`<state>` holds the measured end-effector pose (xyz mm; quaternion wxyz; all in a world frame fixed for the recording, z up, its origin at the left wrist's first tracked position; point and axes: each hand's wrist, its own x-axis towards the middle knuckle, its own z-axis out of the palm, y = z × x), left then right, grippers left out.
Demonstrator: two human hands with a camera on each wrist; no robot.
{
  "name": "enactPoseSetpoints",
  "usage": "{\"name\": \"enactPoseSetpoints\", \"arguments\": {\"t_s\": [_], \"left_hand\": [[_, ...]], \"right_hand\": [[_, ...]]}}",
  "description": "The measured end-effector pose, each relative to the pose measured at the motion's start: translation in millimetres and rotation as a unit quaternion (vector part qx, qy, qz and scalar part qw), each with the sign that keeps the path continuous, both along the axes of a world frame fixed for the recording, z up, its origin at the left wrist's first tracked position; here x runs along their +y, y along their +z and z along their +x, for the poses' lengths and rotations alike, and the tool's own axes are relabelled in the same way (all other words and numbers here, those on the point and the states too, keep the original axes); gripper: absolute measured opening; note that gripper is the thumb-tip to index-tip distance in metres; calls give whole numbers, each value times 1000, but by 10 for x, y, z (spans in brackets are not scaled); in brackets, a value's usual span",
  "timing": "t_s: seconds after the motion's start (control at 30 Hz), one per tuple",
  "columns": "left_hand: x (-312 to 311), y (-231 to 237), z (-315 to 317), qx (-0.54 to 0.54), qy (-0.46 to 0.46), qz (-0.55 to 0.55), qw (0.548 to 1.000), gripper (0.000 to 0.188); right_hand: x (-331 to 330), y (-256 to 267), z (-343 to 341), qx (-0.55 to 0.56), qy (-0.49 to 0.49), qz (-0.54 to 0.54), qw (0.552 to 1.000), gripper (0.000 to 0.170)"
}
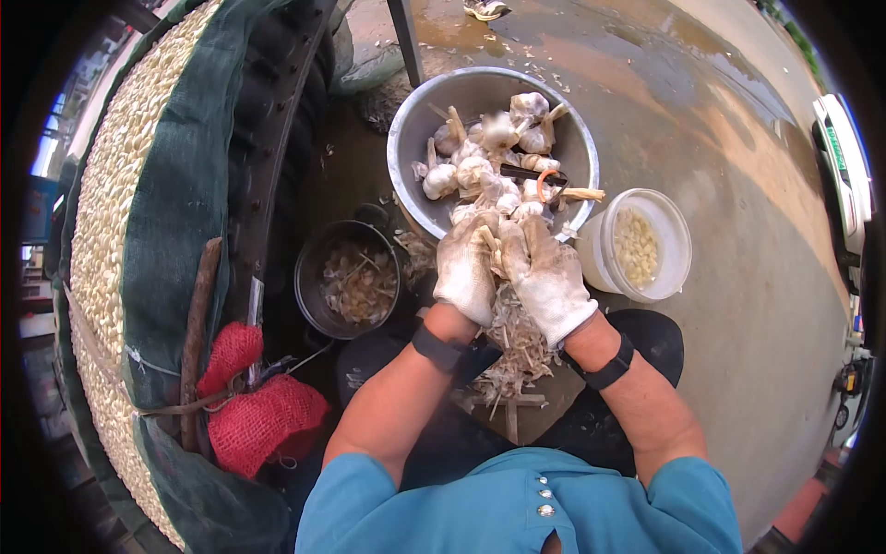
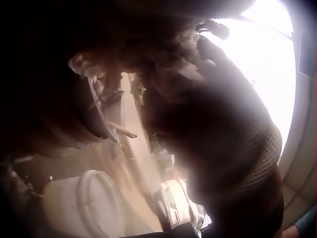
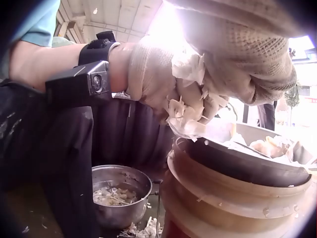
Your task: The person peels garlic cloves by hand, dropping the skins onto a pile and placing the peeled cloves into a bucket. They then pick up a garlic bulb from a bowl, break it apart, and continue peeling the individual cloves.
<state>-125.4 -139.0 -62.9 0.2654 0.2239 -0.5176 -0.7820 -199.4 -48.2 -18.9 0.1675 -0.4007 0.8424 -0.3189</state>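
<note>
Both hands wear whitish, soiled knit gloves and meet over the near rim of a metal basin (image 1: 399,166). My left hand (image 1: 466,268) and right hand (image 1: 546,282) grip a garlic bulb between them, with the fingers curled in. In the right wrist view, garlic pieces (image 3: 185,118) with loose papery skin show under the fingers. Whole garlic bulbs (image 1: 472,174) fill the basin, some with stalks. Among them lie a dark strip and an orange curved piece (image 1: 544,185). The left wrist view is mostly dark, the hands there in shadow.
A white bucket (image 1: 604,247) with peeled cloves (image 1: 635,245) stands right of the basin. To the left is a metal pot (image 1: 301,294) holding skins. Garlic skins (image 1: 519,346) are heaped between the knees. Further left are a red mesh bag (image 1: 268,425), a stick (image 1: 199,332) and green netting (image 1: 175,249).
</note>
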Motion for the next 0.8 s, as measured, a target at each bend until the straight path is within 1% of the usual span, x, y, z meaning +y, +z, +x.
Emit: {"name": "enactPoseSetpoints", "arguments": {"t_s": [0.03, 0.07, 0.1, 0.13, 0.17, 0.23, 0.27, 0.3, 0.33, 0.37, 0.43, 0.47, 0.5, 0.53, 0.57, 0.6, 0.67, 0.7, 0.77, 0.8], "left_hand": [[-4, -40, -3, -6, 7, 36, 999, 16], [-6, -73, -3, -11, 14, 71, 997, 15], [-6, -100, 0, -11, 14, 71, 997, 15], [-6, -71, 1, 21, 21, 179, 983, 17], [-4, -58, 4, 52, 27, 285, 957, 18], [-14, -100, 0, 50, 30, 294, 954, 20], [-21, -116, -2, 48, 33, 302, 952, 22], [-27, -129, 1, 48, 35, 301, 952, 22], [-30, -116, 2, 34, 38, 274, 961, 24], [-24, -100, 1, 19, 40, 246, 968, 25], [5, -11, -23, 15, 45, 256, 966, 26], [9, 41, -33, 11, 48, 265, 963, 28], [7, 77, -37, 10, 49, 265, 963, 28], [1, 109, -48, 18, 43, 285, 957, 29], [-10, 120, -61, 27, 38, 306, 951, 30], [-31, 91, -62, 26, 38, 305, 951, 30], [-76, 46, -57, 25, 14, 335, 942, 31], [-75, 40, -62, 24, 14, 336, 942, 31], [-70, 119, -78, 31, 28, 299, 953, 31], [-78, 66, -74, 30, 27, 299, 953, 31]], "right_hand": [[2, 18, -5, 28, 20, 14, 999, 26], [9, -27, -19, 28, 20, 14, 999, 26], [18, -115, -44, 55, 23, -38, 998, 26], [14, -138, -52, 81, 27, -89, 992, 26], [22, -142, -47, 81, 28, -89, 992, 26], [19, -79, -29, 11, 11, -65, 998, 28], [18, -7, -27, 11, 11, -65, 998, 28], [8, 88, -25, -105, -34, -77, 991, 28], [-7, 135, -20, -219, -77, -87, 969, 28], [14, 79, -41, -220, -75, -86, 969, 28], [67, -92, -102, -237, -68, -71, 967, 28], [57, -144, -80, -265, -88, -81, 957, 26], [88, -154, -85, -266, -87, -81, 957, 26], [75, -16, -81, -357, -117, -51, 925, 28], [66, 56, -83, -445, -146, -21, 884, 30], [76, 22, -85, -446, -146, -21, 883, 30], [121, -68, -116, -513, -128, -144, 836, 36], [147, -74, -163, -514, -129, -143, 836, 36], [134, 20, -242, -509, -50, -141, 848, 25], [118, 92, -236, -609, -114, -177, 765, 24]]}}
